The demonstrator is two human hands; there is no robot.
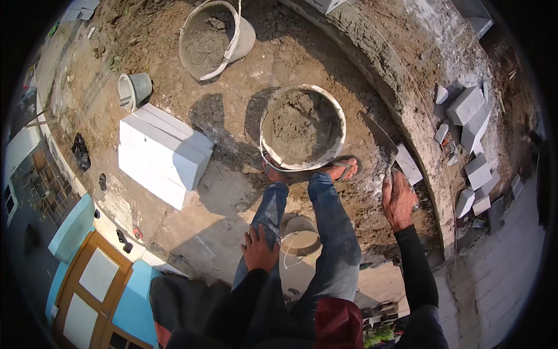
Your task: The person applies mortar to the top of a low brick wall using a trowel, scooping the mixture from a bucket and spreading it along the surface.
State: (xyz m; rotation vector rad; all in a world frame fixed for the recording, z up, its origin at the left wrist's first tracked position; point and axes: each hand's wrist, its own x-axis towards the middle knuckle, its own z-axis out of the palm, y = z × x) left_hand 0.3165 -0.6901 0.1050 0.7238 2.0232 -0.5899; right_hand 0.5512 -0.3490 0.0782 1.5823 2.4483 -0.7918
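My right hand (399,200) is at the right beside the low curved wall, its fingers closed round the handle end of a trowel (379,135), mostly hidden by the hand. The trowel's blade points up and left over the soil. A small light block (409,164) lies just beyond my fingers, against the wall. My left hand (260,249) lies on my left knee with its fingers spread, holding nothing. In front of my feet stands a white-rimmed bucket (340,129) filled with grey wet mortar (299,127).
Another mortar bucket (245,41) leans at the far side, near a small grey bucket (141,87). White blocks (157,160) stand at the left. A bucket (301,224) sits between my legs. Broken blocks (467,106) lie beyond the curved wall (427,134), along which a string (401,61) runs.
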